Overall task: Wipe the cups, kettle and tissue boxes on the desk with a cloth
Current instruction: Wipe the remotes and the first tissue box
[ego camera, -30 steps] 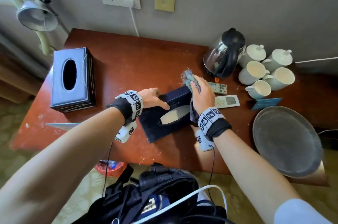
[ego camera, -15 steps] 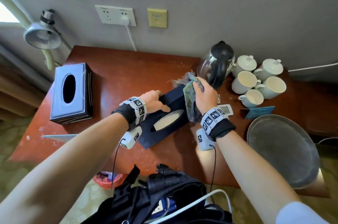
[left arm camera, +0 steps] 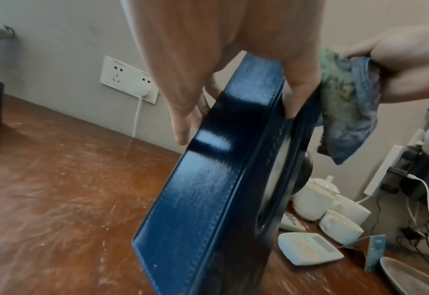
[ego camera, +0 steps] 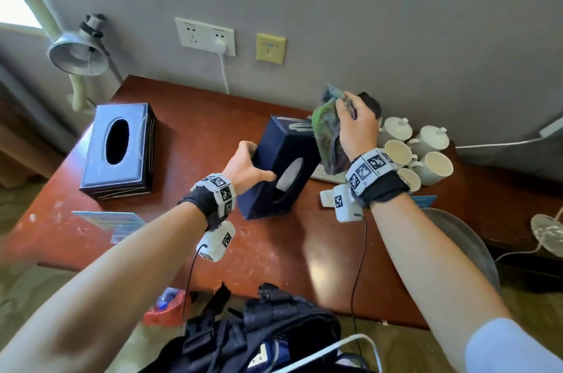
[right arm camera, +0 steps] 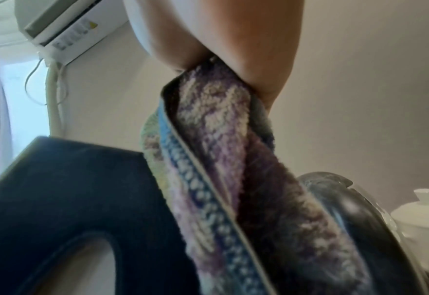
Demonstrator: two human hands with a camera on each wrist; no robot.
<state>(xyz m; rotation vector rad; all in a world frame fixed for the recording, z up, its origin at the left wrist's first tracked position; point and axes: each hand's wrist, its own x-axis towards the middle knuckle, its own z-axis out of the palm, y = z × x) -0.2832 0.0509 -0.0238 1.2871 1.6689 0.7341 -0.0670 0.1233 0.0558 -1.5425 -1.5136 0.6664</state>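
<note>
A scuffed reddish desk stands against a grey wall. The left hand grips the tilted, glossy navy tissue box; the right hand pinches a multicoloured cloth against it.

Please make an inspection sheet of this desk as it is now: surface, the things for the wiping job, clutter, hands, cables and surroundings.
Surface: red-brown desk, pale scratches and specks.
Job's things: raised tissue box tilted on end; second tissue box flat at the left; cloth against the raised box's upper end; white cups at the right; kettle behind the cloth.
Clutter: two remotes, blue card, grey tray.
Hands: left hand grips the raised box; right hand holds the cloth.
Cables: white lead from the wall socket; thin wires from the wrist cameras.
Surroundings: grey wall, lamp, air conditioner, black bag.
</note>
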